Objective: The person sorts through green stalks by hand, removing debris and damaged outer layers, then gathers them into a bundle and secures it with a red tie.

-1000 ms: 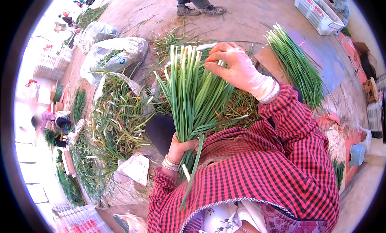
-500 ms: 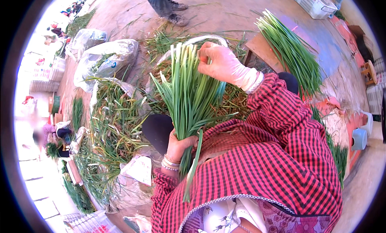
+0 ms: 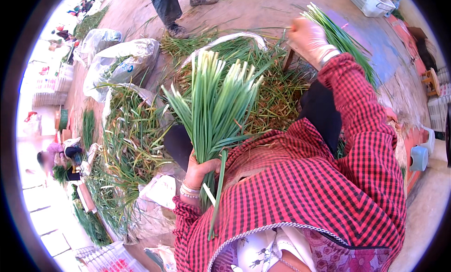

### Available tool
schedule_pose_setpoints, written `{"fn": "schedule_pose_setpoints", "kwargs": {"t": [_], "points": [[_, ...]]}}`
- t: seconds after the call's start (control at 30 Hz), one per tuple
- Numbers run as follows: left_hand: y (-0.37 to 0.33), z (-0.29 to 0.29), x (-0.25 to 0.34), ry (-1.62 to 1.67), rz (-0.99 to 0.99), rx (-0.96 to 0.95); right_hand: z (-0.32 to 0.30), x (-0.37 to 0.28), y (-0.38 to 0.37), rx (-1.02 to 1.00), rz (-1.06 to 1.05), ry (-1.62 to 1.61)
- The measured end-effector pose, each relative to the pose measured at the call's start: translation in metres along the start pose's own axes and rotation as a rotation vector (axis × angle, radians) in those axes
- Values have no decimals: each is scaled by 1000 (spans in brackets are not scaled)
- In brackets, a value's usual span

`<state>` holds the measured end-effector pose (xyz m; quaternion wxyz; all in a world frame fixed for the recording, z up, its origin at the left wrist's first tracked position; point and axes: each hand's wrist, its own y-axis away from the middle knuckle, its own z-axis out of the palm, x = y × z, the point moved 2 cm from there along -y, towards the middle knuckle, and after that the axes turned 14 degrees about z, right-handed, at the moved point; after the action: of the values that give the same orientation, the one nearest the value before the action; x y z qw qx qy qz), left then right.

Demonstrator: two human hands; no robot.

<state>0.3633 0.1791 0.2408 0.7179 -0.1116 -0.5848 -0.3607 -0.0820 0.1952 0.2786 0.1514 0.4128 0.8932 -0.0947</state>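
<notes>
Head view, looking down over a red-and-black checked jacket (image 3: 324, 187).

Item 1: left hand (image 3: 199, 171), at 7 o'clock of centre, fingers wrapped tight about the lower end of a bunch of green chives (image 3: 213, 107). The bunch stands upright and fans outward toward 12 o'clock, cut tips pale. One loose stalk (image 3: 217, 197) hangs down from the fist across the jacket front.

Item 2: right hand (image 3: 307, 37), at 1 o'clock, raised well apart from the bunch, fingers curled inward. It lies just beside a laid row of sorted chives (image 3: 347, 42); whether it pinches a stalk cannot be told.

Item 3: heap of trimmings and leaf waste (image 3: 272, 93) behind the bunch, inside a pale-rimmed basket (image 3: 235, 37).

Item 4: white plastic sacks (image 3: 122, 60) at 10 o'clock; scattered greens (image 3: 127, 145) at 9 o'clock.

Item 5: another person's legs and shoes (image 3: 176, 11) at 12 o'clock.

Judgement: the step in hand appears to be gathering and evening a bunch, one hand holding, the other at the sorted row. A next move would call for a steady left grip, since the hanging stalk sits loose and could slip out.
</notes>
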Motion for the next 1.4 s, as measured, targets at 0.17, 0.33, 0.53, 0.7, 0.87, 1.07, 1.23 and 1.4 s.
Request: {"fn": "schedule_pose_setpoints", "kwargs": {"t": [0.17, 0.33, 0.53, 0.7, 0.87, 1.07, 1.23, 1.4], "points": [[-5, -17, -12, 31, -43, 8, 10, 20, 19, -34, -87, -99], [-11, -18, -20, 61, -44, -16, 3, -75, 89, 112, -762, -522], [-11, -15, -21, 253, 105, -31, 6, -98, 108, 200, -715, -611], [-19, -6, -13, 294, 176, 14, 19, -117, 143, -303, -578, -364], [-18, -6, -14, 273, 163, 58, 42, -138, 153, -255, -558, -375], [-19, -30, -36, 550, 28, -74, 40, -149, 167, -694, -563, -767], [-14, -17, -27, 348, 15, 195, 2, -141, 197, -1421, -824, -575], [-21, -20, -35, 516, 6, -131, 19, -131, 101, -677, -136, -1000]]}}
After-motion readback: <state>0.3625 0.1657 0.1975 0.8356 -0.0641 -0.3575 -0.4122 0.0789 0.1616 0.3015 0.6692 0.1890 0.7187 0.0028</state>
